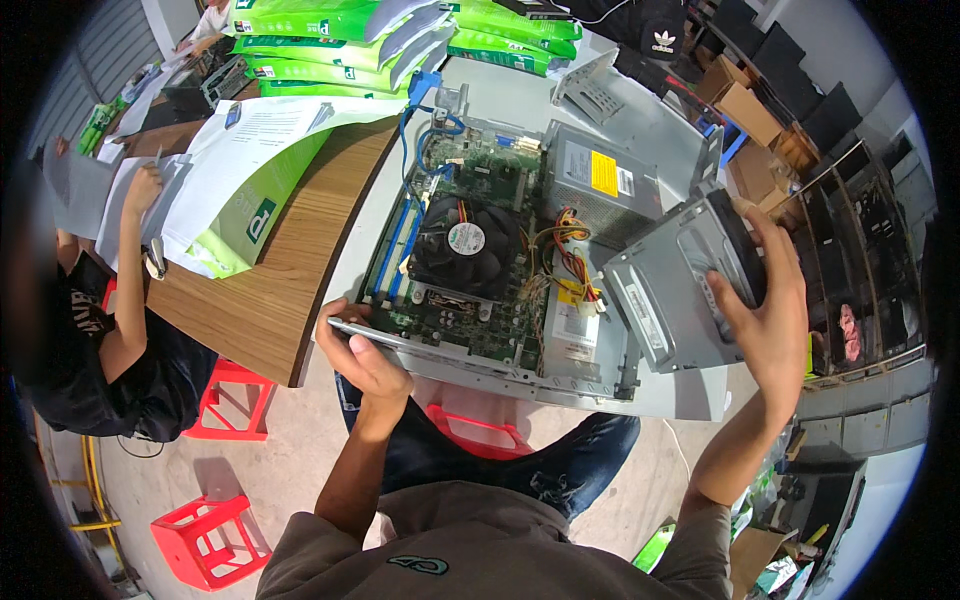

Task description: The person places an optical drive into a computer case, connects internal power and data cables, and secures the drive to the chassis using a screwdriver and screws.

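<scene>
An opened computer case [480,372] lies on the table before me, its motherboard [400,325] and black cooling fan [465,240] exposed. My left hand [365,358] grips the front left corner of the case, thumb on top and fingers over the edge. On the right, my right hand [765,300] holds a grey metal optical drive [675,285] with a black front, tilted beside the case. Behind the drive sits the silver power supply [605,180] with a yellow label. Its coloured cables [575,255] bunch between board and drive. A blue cable [408,150] loops at the far left.
Green paper packs [330,50] are stacked at the back. Left of the case, a wooden table [230,310] bears loose sheets, and a person [120,330] sits there handling paper. Red stools [210,540] stand on the floor. A metal rack [870,250] and cardboard boxes [750,115] are at right.
</scene>
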Motion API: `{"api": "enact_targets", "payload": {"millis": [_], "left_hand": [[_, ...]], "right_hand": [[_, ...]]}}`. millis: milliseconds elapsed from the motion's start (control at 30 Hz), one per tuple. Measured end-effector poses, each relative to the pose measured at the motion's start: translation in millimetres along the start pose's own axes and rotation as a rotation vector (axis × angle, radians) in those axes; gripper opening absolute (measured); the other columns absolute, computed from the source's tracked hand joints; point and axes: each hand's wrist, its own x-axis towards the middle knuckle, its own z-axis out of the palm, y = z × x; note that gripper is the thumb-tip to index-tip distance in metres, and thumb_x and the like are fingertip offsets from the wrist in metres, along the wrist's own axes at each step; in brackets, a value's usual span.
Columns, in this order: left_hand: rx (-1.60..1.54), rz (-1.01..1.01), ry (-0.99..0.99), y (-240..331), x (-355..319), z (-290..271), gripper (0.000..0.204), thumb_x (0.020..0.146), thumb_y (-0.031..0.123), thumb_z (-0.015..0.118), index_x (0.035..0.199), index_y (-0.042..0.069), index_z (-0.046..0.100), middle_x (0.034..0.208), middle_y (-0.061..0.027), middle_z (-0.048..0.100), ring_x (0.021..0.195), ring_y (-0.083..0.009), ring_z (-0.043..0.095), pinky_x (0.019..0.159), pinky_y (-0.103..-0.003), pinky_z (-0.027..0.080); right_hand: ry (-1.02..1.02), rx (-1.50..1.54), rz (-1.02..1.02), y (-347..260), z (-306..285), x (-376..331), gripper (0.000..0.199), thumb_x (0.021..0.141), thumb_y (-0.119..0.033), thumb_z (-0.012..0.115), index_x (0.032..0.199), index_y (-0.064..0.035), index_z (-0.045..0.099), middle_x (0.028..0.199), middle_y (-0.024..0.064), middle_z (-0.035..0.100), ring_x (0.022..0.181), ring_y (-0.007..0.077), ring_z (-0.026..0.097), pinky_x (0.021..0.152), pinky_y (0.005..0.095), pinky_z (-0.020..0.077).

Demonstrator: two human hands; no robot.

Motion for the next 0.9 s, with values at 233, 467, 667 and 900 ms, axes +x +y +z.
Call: {"api": "enact_targets", "payload": {"millis": [233,467,667,900], "left_hand": [[0.008,-0.007,-0.019,-0.2,-1.1,-2.5,0.052,0.103,0.038,0.038,0.134,-0.003,0.044,0.102,-0.0139,0.054,0.091,-0.0181,0.047,0.083,-0.034,0.039],[0.016,-0.010,-0.056,-0.1,-0.5,-4.8,0.052,0.104,0.039,0.037,0.136,-0.002,0.042,0.104,-0.0144,0.053,0.093,-0.0191,0.048,0.086,-0.035,0.039],[0.020,0.009,-0.056,0.5,-0.5,-4.9,0.052,0.104,0.038,0.036,0.136,-0.003,0.042,0.103,-0.0145,0.053,0.092,-0.0189,0.047,0.087,-0.035,0.038],[0.017,0.009,-0.050,0.9,-0.9,-3.4,0.053,0.104,0.038,0.035,0.136,-0.004,0.042,0.104,-0.0148,0.053,0.091,-0.0196,0.048,0.084,-0.036,0.039]], "right_hand": [[-0.006,-0.016,0.005,-8.2,3.1,3.2,0.066,0.074,-0.003,0.079,0.136,-0.0087,0.057,0.131,0.0222,0.060,0.118,0.0444,0.060,0.099,0.0450,0.0486],[-0.008,-0.053,0.009,-8.0,2.8,2.4,0.066,0.073,-0.004,0.080,0.135,-0.0093,0.058,0.130,0.0216,0.060,0.114,0.0438,0.062,0.096,0.0453,0.0497],[-0.006,-0.044,0.029,-7.3,3.4,1.7,0.065,0.073,-0.005,0.080,0.134,-0.0097,0.059,0.126,0.0207,0.061,0.111,0.0437,0.063,0.094,0.0456,0.0500],[0.028,-0.063,-0.042,-9.7,2.0,2.4,0.063,0.076,-0.004,0.079,0.135,-0.0110,0.059,0.122,0.0198,0.061,0.108,0.0437,0.062,0.091,0.0448,0.0506]]}}
